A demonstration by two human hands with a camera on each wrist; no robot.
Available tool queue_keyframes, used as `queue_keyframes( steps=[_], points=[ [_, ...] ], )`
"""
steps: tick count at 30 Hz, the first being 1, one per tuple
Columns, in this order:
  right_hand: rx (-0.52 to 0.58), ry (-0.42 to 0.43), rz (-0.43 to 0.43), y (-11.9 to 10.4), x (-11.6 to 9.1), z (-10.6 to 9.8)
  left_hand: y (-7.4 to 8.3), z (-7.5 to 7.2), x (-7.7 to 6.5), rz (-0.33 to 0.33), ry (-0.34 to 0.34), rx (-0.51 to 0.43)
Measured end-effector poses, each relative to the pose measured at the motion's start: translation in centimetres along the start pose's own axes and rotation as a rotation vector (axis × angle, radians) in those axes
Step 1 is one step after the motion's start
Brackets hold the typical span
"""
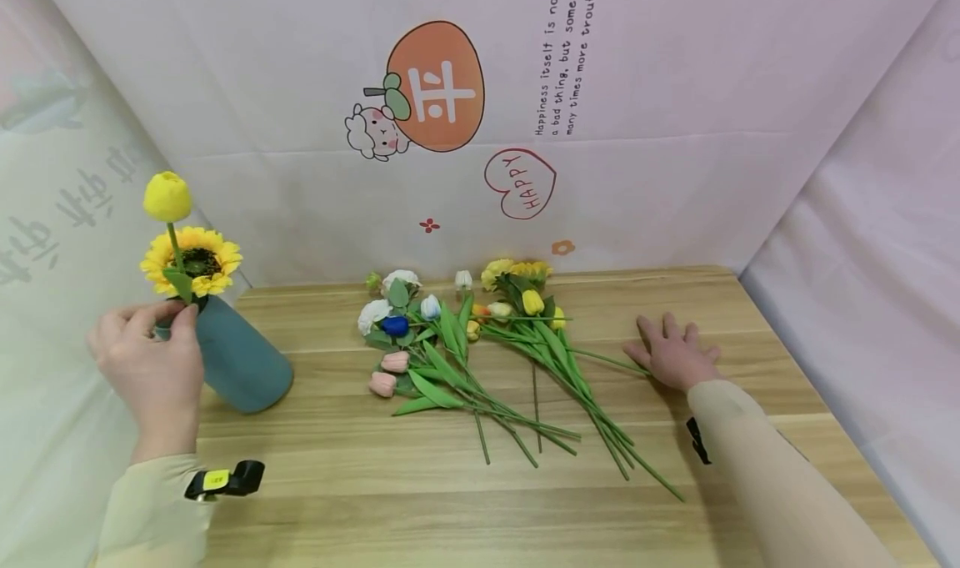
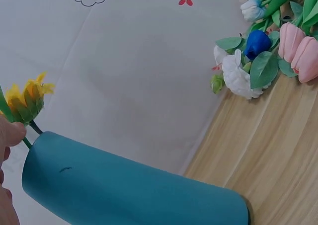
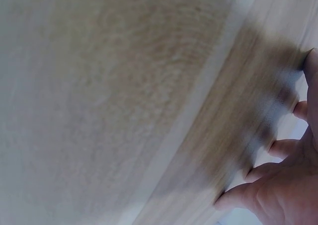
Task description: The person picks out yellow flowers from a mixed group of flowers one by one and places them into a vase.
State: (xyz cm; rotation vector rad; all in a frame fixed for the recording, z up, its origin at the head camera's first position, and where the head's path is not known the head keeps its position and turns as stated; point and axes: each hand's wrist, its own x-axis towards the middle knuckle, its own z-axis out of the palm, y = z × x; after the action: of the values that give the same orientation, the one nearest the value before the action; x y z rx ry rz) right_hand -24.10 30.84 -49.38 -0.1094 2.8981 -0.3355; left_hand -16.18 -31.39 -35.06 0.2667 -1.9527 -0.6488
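Observation:
My left hand point(image 1: 153, 359) pinches the green stem of a yellow tulip point(image 1: 167, 197) at the mouth of a teal vase point(image 1: 243, 355). A sunflower point(image 1: 197, 261) stands in the vase, its bloom behind the tulip stem. In the left wrist view, thumb and fingers point(image 2: 11, 133) hold the stem right at the vase's rim point(image 2: 37, 140). On the right side of the wooden table, my right hand point(image 1: 675, 355) rests with its fingers spread, the thumb close to the end of one flower stem. In the right wrist view its fingertips point(image 3: 226, 199) touch the wood.
Artificial flowers lie mid-table: pink tulips point(image 1: 390, 372), a blue tulip point(image 1: 395, 326), white blooms point(image 1: 373, 315) and several yellow ones point(image 1: 532, 303). Their long green stems point(image 1: 592, 409) point toward the front right. A printed white cloth point(image 1: 300, 201) hangs behind the table point(image 1: 360, 510).

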Motion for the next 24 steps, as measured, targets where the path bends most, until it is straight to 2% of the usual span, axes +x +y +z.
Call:
queue_keyframes(
  steps=[2, 6, 9, 12, 14, 16, 19, 21, 24],
  points=[
    [0.005, 0.003, -0.001, 0.0, 0.0, 0.0, -0.1, -0.2, -0.1, -0.116, -0.047, 0.020],
    [0.008, 0.004, -0.003, -0.1, -0.1, 0.0, -0.3, -0.6, -0.5, -0.290, -0.143, 0.051],
    [0.008, -0.001, -0.003, -0.2, -0.2, 0.0, -0.4, -0.8, -1.1, -0.360, -0.141, 0.032],
    [0.009, -0.002, -0.002, -0.2, -0.2, -0.1, -0.4, -0.8, -1.9, -0.390, -0.098, 0.006],
    [0.010, 0.001, -0.002, -0.2, -0.2, 0.0, -0.3, -0.6, -2.6, -0.374, -0.045, -0.024],
    [0.010, 0.004, -0.002, -0.1, -0.1, 0.0, -0.2, -0.4, -3.5, -0.323, 0.000, -0.048],
    [0.005, 0.008, -0.002, 0.0, 0.0, 0.1, 0.2, 0.2, -4.8, -0.242, 0.027, -0.080],
    [0.000, 0.008, -0.002, 0.0, 0.0, 0.1, 0.5, 0.7, -5.7, -0.189, 0.015, -0.094],
    [-0.004, 0.005, 0.000, 0.0, 0.0, 0.0, 0.9, 1.6, -6.9, -0.119, -0.046, -0.114]
  ],
)
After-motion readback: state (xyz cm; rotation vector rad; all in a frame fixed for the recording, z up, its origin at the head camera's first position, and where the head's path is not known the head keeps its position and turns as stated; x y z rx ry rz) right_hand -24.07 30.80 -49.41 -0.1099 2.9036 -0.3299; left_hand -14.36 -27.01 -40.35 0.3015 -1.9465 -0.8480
